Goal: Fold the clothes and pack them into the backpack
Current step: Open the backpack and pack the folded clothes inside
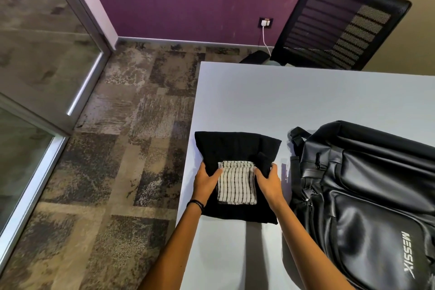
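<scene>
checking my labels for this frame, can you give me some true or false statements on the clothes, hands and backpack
1. The striped cloth lies folded on top of the black garment. True.
2. The backpack stands on the floor. False: it lies on the table, to the right of the clothes.
3. The left hand and the right hand are on the black garment, one on each side of the striped cloth. True.
4. The clothes are already inside the backpack. False: they lie on the table beside it.
</scene>
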